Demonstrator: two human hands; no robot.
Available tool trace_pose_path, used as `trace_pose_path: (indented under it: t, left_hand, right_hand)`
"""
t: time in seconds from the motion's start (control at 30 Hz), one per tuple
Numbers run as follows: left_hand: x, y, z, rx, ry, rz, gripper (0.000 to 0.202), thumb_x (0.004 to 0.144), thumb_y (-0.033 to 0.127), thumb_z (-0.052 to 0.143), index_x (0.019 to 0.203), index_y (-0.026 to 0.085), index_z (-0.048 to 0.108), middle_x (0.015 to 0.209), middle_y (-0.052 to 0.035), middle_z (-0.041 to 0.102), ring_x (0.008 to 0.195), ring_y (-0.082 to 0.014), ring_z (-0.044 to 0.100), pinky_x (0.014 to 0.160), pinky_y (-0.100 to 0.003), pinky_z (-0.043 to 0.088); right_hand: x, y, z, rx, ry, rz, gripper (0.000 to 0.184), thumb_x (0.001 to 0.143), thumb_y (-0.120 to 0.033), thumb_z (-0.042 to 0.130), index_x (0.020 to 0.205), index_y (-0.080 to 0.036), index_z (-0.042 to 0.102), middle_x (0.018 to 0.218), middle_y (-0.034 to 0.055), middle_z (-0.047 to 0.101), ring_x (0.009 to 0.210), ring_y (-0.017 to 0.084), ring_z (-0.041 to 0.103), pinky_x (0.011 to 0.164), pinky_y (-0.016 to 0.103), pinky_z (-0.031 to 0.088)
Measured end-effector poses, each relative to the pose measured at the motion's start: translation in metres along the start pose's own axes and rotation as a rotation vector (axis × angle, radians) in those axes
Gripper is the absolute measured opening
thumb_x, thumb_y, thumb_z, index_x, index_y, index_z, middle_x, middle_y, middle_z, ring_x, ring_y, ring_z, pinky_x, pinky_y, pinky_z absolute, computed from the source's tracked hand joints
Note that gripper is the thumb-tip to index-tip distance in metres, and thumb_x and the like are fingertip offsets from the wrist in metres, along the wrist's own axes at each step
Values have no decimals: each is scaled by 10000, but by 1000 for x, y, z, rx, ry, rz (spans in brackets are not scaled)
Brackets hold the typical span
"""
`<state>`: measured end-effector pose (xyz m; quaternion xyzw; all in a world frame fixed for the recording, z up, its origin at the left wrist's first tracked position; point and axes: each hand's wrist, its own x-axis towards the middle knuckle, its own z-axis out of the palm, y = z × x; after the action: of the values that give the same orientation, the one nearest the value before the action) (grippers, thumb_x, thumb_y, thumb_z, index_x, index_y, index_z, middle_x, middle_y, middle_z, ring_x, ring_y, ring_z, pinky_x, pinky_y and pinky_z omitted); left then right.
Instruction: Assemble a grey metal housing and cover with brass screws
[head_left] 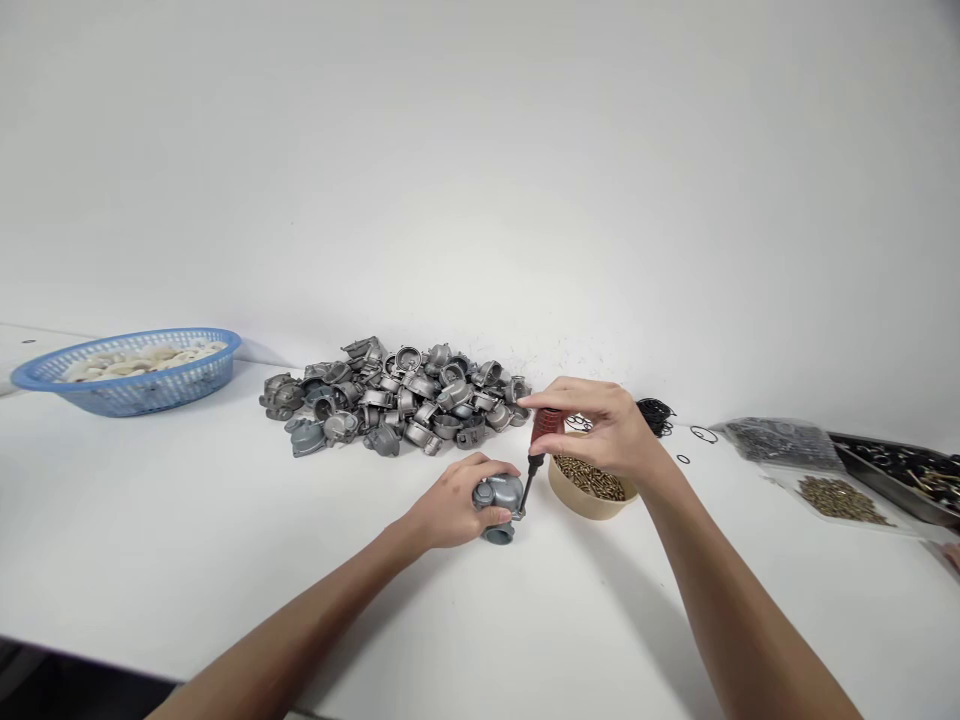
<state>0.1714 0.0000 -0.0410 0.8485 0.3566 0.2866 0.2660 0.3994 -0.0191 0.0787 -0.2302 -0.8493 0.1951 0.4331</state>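
Note:
My left hand [457, 503] is closed around a grey cast-metal carburetor bowl [504, 492], steadying it on the white table. Its round dome faces up and an open round port points toward me. In my right hand [600, 425] is a screwdriver [546, 432] with a red and black handle, gripped between thumb and fingers. The shaft slants down and its tip meets the right edge of the metal part. Whether a screw sits under the tip is too small to make out. Just right of the part stands a round tan bowl [589, 505] of brass-coloured screws.
A heap of similar grey metal parts [405, 395] lies behind my hands. At left is a blue basket [161, 395] of whitish pieces. Black rings [655, 415] lie behind the bowl. Farther right are bagged parts [784, 443], brass-coloured pieces [840, 498] and a metal tray [900, 482].

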Motion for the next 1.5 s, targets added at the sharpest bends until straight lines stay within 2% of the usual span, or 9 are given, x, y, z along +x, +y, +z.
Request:
trace_pose_path:
  t: [0.13, 0.3, 0.47, 0.6, 0.73, 0.87, 1.07, 1.27, 1.5]
  left_hand:
    - [0, 0, -1, 2, -9, 2, 424, 808, 332, 738, 1218, 266, 648, 1126, -58, 629, 1004, -254, 623, 945, -414, 511]
    - [0, 1, -1, -14, -7, 1, 422, 801, 316, 740, 1212, 280, 651, 1130, -48, 625, 997, -253, 630, 946, -424, 512]
    - [0, 1, -1, -7, -11, -5, 417, 802, 310, 743, 1208, 291, 647, 1124, -41, 623, 1012, -256, 625, 954, -427, 500]
    - [-1, 0, -1, -22, -8, -4, 431, 803, 294, 743, 1221, 291, 639, 1148, -41, 614, 1016, -250, 626, 957, -423, 496]
    - [-1, 0, -1, -12, -19, -9, 432, 809, 318, 739, 1228, 290, 636, 1148, -41, 616, 1022, -251, 623, 960, -413, 494]
    - [0, 1, -1, -12, -21, -6, 443, 819, 334, 727, 1248, 287, 629, 1162, -49, 612, 1018, -250, 622, 969, -411, 496]
    - [-1, 0, -1, -14, -18, -10, 435, 813, 330, 735, 1235, 275, 642, 1162, -67, 613, 1051, -274, 611, 966, -443, 503]
    - [-1, 0, -1, -32, -13, 11, 435, 809, 287, 740, 1232, 282, 633, 1154, -55, 611, 1033, -264, 620, 977, -465, 488]
    - [0, -1, -1, -27, -18, 9, 427, 817, 300, 738, 1230, 286, 633, 1158, -51, 612, 1040, -265, 624, 975, -447, 491]
  right_hand:
    - [0, 0, -1, 128, -113, 60, 390, 910, -185, 655, 1286, -290, 661, 1111, 71, 704, 914, 193, 691, 809, 397, 605]
    - [0, 3, 1, 3, 16, 3, 355, 792, -210, 805, 1132, -291, 744, 910, 29, 703, 786, 174, 681, 763, 372, 597]
    - [0, 1, 1, 119, -98, 108, 369, 910, -204, 655, 1269, -288, 658, 1125, 72, 683, 972, 207, 683, 836, 400, 595]
    - [0, 3, 0, 6, -21, 37, 362, 797, -230, 799, 1149, -282, 730, 945, 40, 705, 820, 183, 679, 825, 399, 587]
    - [0, 5, -1, 128, -119, 58, 387, 890, -239, 693, 1272, -295, 666, 1161, 83, 685, 858, 180, 687, 855, 425, 588]
    - [-1, 4, 0, 114, -55, 90, 382, 820, -244, 778, 1195, -274, 714, 957, 55, 724, 849, 202, 694, 792, 396, 606]
    - [-2, -3, -2, 290, -194, 154, 380, 924, -211, 641, 1299, -276, 636, 1186, 95, 691, 1047, 235, 685, 880, 418, 599]
    - [-2, 4, 0, 19, -27, 147, 362, 789, -238, 808, 1141, -276, 731, 969, 43, 699, 842, 190, 683, 761, 356, 613]
    - [-2, 2, -2, 130, -96, 187, 360, 853, -260, 739, 1208, -275, 680, 1070, 64, 702, 931, 211, 691, 813, 383, 614]
